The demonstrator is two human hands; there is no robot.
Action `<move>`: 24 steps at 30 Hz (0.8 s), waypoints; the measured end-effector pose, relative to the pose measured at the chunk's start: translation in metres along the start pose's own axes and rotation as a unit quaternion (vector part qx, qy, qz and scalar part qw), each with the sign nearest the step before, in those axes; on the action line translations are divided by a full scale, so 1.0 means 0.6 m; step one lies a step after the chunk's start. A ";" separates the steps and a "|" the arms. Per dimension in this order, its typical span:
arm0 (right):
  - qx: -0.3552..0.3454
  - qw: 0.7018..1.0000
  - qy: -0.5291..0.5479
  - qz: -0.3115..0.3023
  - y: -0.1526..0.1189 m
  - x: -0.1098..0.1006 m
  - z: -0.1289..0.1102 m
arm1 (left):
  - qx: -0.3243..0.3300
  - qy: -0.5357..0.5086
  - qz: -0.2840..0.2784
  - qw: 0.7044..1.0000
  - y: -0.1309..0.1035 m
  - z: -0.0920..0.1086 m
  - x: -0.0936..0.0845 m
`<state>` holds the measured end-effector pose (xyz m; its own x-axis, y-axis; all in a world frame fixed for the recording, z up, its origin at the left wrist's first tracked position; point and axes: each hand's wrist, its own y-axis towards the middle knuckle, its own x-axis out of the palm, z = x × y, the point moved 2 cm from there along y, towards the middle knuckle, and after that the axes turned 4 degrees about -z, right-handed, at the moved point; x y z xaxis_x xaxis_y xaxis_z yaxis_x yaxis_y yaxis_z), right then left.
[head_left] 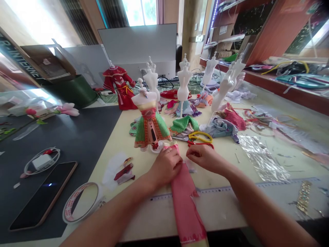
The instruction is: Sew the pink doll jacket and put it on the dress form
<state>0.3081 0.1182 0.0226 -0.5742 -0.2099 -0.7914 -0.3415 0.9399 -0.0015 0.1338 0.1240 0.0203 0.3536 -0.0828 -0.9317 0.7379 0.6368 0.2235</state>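
A long pink fabric strip [185, 202] runs from the middle of the table down over its front edge, with a ragged notch on its right side. My left hand [168, 164] is closed on the upper part of the strip, its fingers curled over the cloth. Just to the right, my right hand [204, 157] is closed in a pinch; whatever is between the fingertips is too small to tell. Behind my right hand lie scissors [200, 137] with yellow and red handles. A small dress form [147, 116] in a green and red dress stands beyond my left hand.
Several white dress forms [183, 82] and one in a red robe [119, 85] stand behind. Fabric scraps [222, 127] lie around them. A ruler [213, 190] crosses under the strip. A tape roll [81, 202] and a phone [45, 195] are at left; silvery plastic [263, 157] is at right.
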 end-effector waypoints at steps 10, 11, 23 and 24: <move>0.000 0.998 -0.036 -0.048 0.002 0.007 -0.010 | -0.034 -0.149 -0.033 0.988 0.002 -0.013 0.008; -0.002 0.998 -0.036 -0.049 0.002 0.007 -0.010 | -0.034 -0.152 -0.033 0.987 0.002 -0.014 0.008; -0.007 0.998 -0.040 -0.052 0.001 0.009 -0.010 | -0.062 -0.135 -0.019 0.989 0.005 -0.012 0.016; -0.006 0.998 -0.040 -0.052 0.002 0.009 -0.011 | -0.063 -0.135 -0.017 0.989 0.005 -0.012 0.017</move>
<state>0.3000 0.1164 0.0224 -0.4746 -0.2834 -0.8333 -0.4059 0.9105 -0.0785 0.1356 0.1305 0.0096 0.4820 -0.2969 -0.8243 0.6814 0.7185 0.1396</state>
